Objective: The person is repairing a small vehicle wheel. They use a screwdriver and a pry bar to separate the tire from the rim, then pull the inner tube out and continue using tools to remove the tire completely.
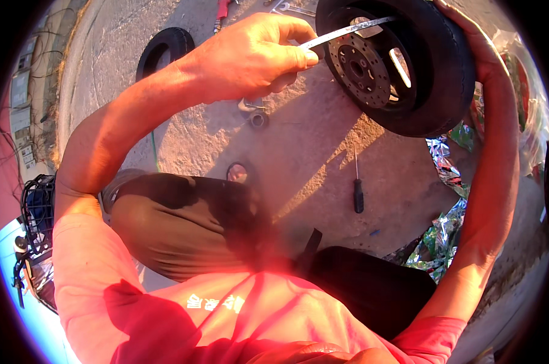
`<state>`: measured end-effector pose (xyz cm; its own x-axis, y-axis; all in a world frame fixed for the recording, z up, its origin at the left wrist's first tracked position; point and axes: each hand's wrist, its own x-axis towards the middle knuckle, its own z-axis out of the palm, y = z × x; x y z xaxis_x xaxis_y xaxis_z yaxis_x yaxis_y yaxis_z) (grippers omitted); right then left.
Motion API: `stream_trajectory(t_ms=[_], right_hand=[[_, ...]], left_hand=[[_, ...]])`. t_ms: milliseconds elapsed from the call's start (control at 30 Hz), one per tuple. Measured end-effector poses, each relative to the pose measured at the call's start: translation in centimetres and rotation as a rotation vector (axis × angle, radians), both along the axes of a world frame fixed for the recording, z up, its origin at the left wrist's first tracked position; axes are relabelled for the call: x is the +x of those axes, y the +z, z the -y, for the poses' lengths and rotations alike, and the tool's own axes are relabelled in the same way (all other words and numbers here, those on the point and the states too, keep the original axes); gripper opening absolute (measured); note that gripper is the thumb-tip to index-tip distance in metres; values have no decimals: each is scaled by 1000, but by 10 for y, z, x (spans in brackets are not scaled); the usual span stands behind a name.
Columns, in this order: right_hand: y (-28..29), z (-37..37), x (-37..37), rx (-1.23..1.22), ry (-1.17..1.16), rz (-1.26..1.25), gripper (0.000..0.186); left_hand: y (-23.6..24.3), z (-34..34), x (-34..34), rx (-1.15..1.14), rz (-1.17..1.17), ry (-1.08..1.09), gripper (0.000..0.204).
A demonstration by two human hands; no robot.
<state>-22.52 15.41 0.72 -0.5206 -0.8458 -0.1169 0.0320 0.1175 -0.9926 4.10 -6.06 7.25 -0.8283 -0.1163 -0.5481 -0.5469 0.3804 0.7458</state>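
Observation:
My left hand [256, 57] is closed around a flat metal tire lever [347, 31]. The lever's far end meets the near side of a small black tire [447, 79] close to the wheel's rim; whether it sits under the tire's edge I cannot tell. Inside the tire is a black wheel [408, 42] with a drilled brake disc [359, 68] at its hub. The wheel is tilted up, its disc side turned toward my left. My right hand [477, 45] wraps the tire's outer right side, its fingers partly hidden behind the rubber.
A screwdriver [358, 194] with a dark handle lies on the concrete. Another tire [165, 50] lies at the far left, near a red-handled tool [221, 11] and wrenches [295, 8]. A round metal part [258, 119] sits mid-ground. Shiny packaging [444, 236] lines the right side.

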Motion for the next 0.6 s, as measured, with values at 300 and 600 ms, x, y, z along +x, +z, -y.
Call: stream_trajectory(t_ms=[300, 600], right_hand=[[-10, -6, -7, -164, 96, 248, 46], [-7, -11, 11, -247, 202, 441, 45]], left_hand=[[-37, -22, 7, -70, -191, 18, 23], [-16, -46, 2, -220, -173, -11, 26]])
